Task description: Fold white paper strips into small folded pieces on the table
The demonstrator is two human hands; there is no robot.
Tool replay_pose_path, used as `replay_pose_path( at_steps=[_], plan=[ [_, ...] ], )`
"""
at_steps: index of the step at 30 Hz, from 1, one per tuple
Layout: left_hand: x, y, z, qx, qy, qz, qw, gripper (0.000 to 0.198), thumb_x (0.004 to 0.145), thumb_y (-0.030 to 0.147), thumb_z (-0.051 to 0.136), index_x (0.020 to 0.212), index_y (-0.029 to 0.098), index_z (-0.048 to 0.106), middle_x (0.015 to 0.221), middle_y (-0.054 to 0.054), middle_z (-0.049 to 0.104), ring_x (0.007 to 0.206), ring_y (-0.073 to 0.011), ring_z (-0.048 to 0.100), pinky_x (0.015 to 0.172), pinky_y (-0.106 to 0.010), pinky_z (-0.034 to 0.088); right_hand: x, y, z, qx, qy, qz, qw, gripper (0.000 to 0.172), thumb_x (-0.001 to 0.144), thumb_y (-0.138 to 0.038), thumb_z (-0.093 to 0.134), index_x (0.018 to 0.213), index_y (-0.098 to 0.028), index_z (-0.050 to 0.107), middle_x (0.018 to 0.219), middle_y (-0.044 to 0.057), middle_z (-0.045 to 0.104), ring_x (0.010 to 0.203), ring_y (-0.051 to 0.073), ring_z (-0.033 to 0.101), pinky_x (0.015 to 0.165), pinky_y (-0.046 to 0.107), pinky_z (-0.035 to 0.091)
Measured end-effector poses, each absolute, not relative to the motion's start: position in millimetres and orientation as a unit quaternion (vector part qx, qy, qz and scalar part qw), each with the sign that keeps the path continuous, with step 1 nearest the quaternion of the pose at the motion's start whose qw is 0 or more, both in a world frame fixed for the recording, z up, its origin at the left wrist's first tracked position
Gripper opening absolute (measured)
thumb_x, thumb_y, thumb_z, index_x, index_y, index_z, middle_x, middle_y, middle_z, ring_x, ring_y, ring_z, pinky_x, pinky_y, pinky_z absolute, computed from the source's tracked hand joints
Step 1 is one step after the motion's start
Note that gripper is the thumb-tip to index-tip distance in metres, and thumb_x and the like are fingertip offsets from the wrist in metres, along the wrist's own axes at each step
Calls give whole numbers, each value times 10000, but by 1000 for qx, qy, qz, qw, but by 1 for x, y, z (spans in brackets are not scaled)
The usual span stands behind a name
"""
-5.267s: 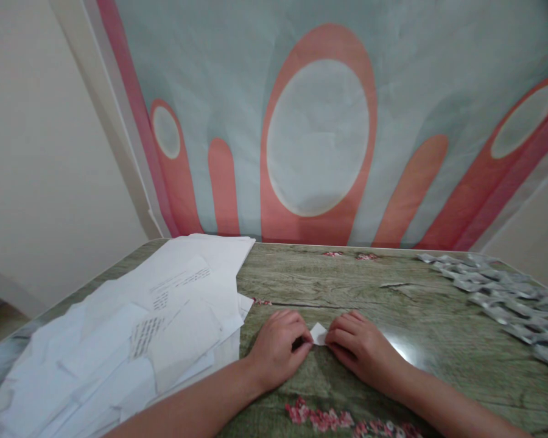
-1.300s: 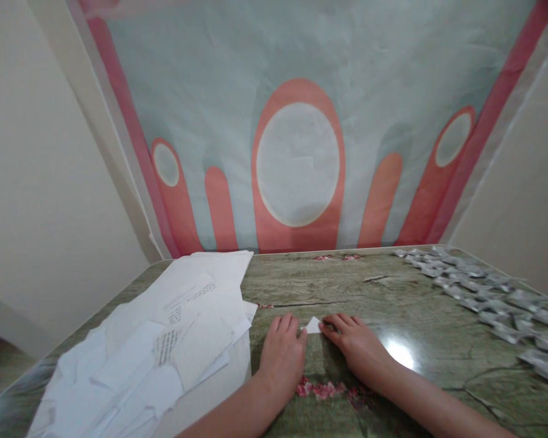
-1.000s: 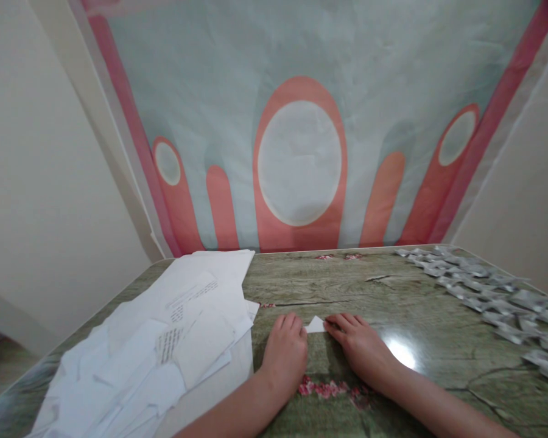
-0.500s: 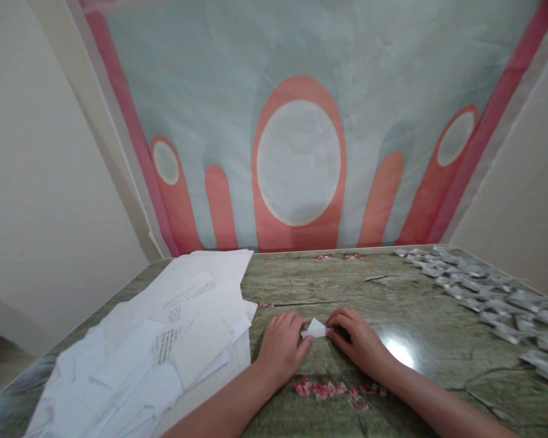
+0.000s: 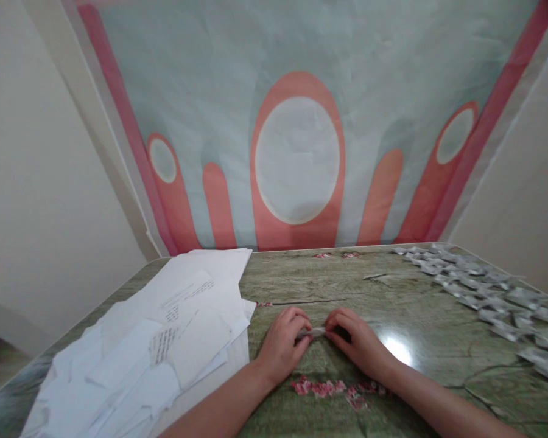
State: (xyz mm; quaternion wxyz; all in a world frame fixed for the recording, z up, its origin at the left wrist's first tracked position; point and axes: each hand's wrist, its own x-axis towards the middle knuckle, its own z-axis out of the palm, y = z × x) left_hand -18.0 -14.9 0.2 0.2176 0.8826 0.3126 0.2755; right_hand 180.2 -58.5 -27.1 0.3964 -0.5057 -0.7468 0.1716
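A small piece of folded paper [image 5: 318, 332] stretches between my two hands, low over the middle of the table, seen as a thin pale strip. Its left end is pinched by the thumb and fingers of my left hand [image 5: 284, 339]. My right hand [image 5: 354, 337] grips the opposite end with its thumb and fingertips. Both ends of the paper are hidden by the fingers.
A loose heap of white paper sheets [image 5: 132, 340], some printed, covers the left of the wood-patterned table [image 5: 319, 283]. Rows of several small folded paper pieces [image 5: 475, 286] lie along the right side. A wall with a printed backdrop [image 5: 296, 164] rises behind.
The paper's upright white triangular flap has gone from view, leaving a narrow strip between my fingers. My hands have stayed in nearly the same place.
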Motion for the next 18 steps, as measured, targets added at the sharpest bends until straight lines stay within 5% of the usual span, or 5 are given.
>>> replay_pose_path(
  at_steps=[18],
  plan=[
    [-14, -8, -5, 802, 341, 367, 326, 62, 762, 126, 611, 721, 172, 612, 905, -30, 556, 888, -160, 542, 819, -267, 407, 178, -62, -28, -470, -753, 47, 457, 119, 848, -159, 534, 902, -234, 609, 884, 48, 565, 843, 190, 540, 720, 325, 454]
  ],
)
